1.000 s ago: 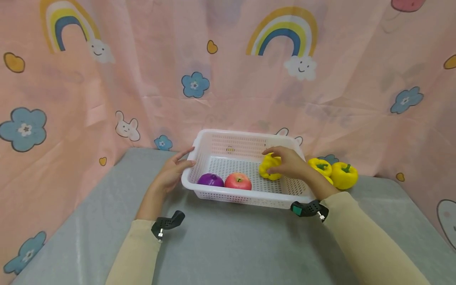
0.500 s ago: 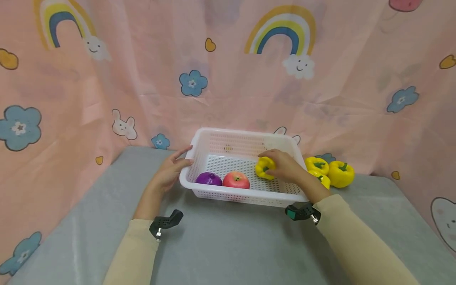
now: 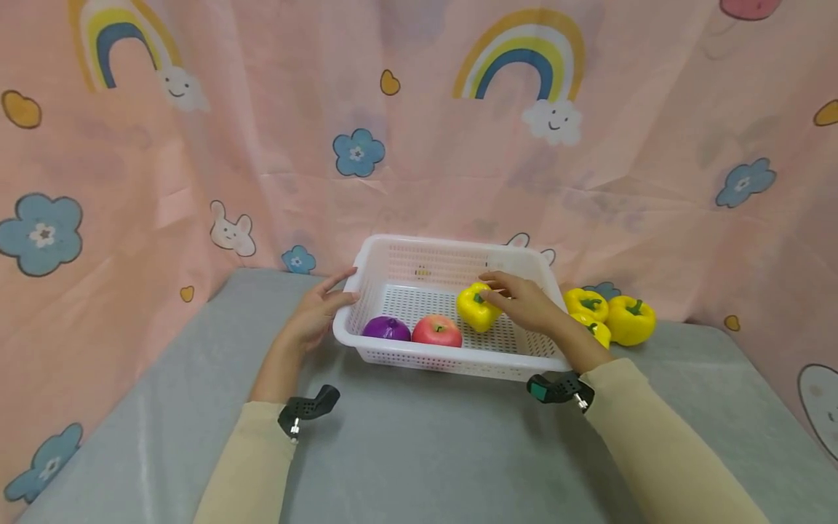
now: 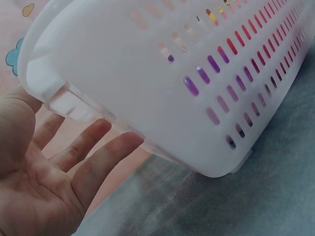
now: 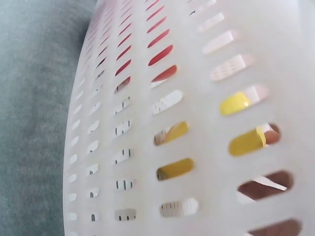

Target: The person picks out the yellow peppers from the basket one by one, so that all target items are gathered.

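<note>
A white slotted plastic basket (image 3: 452, 359) stands on the table against the backdrop. My left hand (image 3: 313, 314) is at its left end, thumb and index fingertip at the rim. In the left wrist view, the other fingers (image 4: 106, 162) stretch loosely under the rim along the outer wall. Inside the basket, a yellow bell pepper (image 3: 473, 311) sits with its stem upward. My right hand (image 3: 527, 304) reaches over the right side, its thumb and fingertips overlapping the pepper's right edge, the palm away from it. From the right wrist, the basket wall mostly hides hand and pepper.
A purple onion (image 3: 388, 329) and a red apple (image 3: 437, 332) lie side by side along the basket's front wall. Several more yellow bell peppers (image 3: 631, 324) cluster on the grey table (image 3: 419, 444) just right of the basket. A pink patterned cloth (image 3: 419, 196) hangs behind.
Inside the basket the pepper has shifted left and turned so its stem points up. The right hand's fingers have loosened from around it. The left hand stays at the rim.
</note>
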The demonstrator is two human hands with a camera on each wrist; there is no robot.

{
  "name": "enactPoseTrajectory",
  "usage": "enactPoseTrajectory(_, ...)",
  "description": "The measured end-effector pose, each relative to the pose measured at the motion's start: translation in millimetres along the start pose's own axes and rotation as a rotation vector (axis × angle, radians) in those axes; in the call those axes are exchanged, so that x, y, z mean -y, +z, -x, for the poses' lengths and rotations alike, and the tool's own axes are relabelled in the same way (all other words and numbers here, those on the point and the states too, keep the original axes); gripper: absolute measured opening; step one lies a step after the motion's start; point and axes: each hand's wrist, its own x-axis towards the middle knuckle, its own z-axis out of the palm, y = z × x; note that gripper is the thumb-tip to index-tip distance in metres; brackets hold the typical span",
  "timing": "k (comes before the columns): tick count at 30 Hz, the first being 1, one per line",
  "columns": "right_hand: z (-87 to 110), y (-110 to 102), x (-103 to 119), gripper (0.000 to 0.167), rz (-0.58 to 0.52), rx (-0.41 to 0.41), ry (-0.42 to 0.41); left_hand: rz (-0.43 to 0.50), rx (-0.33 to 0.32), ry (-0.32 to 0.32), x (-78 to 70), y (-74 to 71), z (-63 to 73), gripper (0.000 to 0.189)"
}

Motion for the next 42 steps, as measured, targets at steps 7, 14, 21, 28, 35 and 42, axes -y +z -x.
enactPoseTrajectory(7,-0.8,-1.0,0.8,0.057,-0.032,0.051,0.044,0.018,0.011,-0.002,1.3,-0.4,1.8,0.063)
enactPoseTrajectory(14,-1.6,-0.1,0.1,0.055,-0.032,0.016,0.044,-0.005,0.006,0.0,0.1,0.1,-0.5,0.063)
enactPoseTrajectory(21,-3.8,0.9,0.2,0.053,-0.017,-0.042,0.05,-0.015,-0.007,-0.006,-0.3,0.2,-1.2,0.062)
enactPoseTrajectory(28,-4.1,1.8,0.5,0.061,-0.019,-0.053,0.047,-0.023,-0.011,-0.003,-0.4,0.4,-1.0,0.061)
enactPoseTrajectory(35,-4.0,1.9,-2.2,0.076,-0.028,-0.027,0.026,-0.009,0.002,0.007,-2.5,0.9,1.0,0.061)
enactPoseTrajectory(42,-5.5,1.6,-3.4,0.068,-0.061,-0.028,0.03,-0.005,0.007,0.007,-2.8,0.3,2.1,0.062)
